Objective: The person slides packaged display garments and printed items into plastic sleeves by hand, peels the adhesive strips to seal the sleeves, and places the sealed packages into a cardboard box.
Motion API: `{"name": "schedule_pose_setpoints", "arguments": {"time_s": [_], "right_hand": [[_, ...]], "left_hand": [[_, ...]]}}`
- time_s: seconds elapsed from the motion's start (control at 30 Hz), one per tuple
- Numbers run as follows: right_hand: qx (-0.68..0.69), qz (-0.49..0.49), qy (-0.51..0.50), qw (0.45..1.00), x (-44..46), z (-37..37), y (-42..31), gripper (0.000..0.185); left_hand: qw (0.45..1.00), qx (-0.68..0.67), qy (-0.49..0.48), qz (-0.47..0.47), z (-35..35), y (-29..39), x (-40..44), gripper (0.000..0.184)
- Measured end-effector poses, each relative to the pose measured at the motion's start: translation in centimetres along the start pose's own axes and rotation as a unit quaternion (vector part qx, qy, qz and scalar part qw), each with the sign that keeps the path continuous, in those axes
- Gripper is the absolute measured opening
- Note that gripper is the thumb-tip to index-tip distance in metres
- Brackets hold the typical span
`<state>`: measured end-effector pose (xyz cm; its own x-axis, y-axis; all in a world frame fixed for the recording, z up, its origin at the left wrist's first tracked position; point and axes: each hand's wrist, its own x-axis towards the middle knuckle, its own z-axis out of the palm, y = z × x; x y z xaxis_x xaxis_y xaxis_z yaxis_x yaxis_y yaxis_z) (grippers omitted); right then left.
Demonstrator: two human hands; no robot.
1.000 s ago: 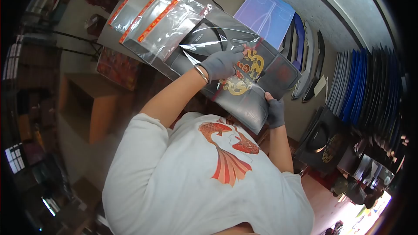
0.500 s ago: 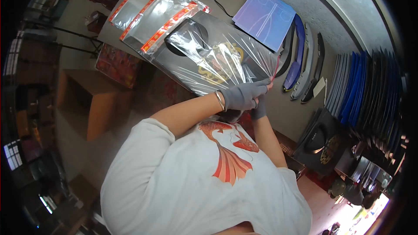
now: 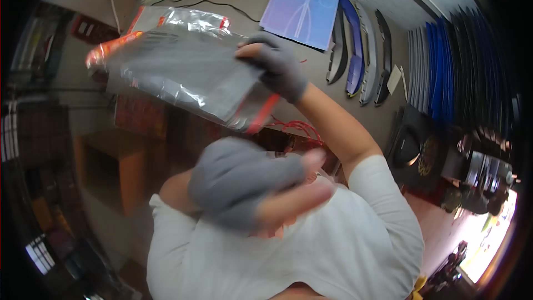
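Clear plastic bags with red-orange edge strips (image 3: 194,78) lie at the table's near left edge, some overlapping. My right hand (image 3: 272,66), in a grey fingerless glove, is closed at the upper right part of the top bag, with its fingertips on the film. Nearer to my body, my left hand (image 3: 255,186) is blurred by motion. Its bare thumb and a finger point right and stand apart, with nothing visible between them. Red cords (image 3: 297,128) show below the table edge, between the two hands.
A blue-purple printed sheet (image 3: 301,10) lies at the back. Beside it are curved black, purple and grey strips (image 3: 355,47). Blue, grey and black panels (image 3: 438,69) stand at right, near a black piece with a gold emblem (image 3: 425,155). An open cardboard box (image 3: 125,166) is at left.
The bagged black piece with the gold emblem has gone from under my hands. My right hand has moved up to the bags; my left has come back toward my chest. The view has shifted.
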<state>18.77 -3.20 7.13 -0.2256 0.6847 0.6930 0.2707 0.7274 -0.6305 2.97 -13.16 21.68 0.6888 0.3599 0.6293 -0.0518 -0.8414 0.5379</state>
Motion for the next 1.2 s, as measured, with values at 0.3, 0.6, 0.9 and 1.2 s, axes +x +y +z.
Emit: {"name": "schedule_pose_setpoints", "arguments": {"time_s": [0.3, 0.6, 0.9, 1.2], "right_hand": [[-0.16, -0.065, -0.154, 0.973, -4.5, 0.7, 7.1, 0.031], [-0.248, 0.588, 0.046, 0.769, -11.9, -13.3, 25.4, 0.067], [0.07, 0.529, 0.292, 0.793, -11.1, -17.9, 11.6, 0.029], [0.071, 0.655, 0.098, 0.746, -19.3, -16.7, -1.2, 0.019]], "left_hand": [[0.823, 0.245, -0.1, -0.503, 6.6, -18.0, -10.1, 0.063], [0.864, 0.245, 0.024, -0.439, 11.5, -24.3, -18.1, 0.028], [0.852, 0.104, 0.033, -0.513, 7.8, -25.7, -16.5, 0.024], [0.85, 0.076, 0.094, -0.513, 8.1, -27.0, -15.1, 0.024]]}}
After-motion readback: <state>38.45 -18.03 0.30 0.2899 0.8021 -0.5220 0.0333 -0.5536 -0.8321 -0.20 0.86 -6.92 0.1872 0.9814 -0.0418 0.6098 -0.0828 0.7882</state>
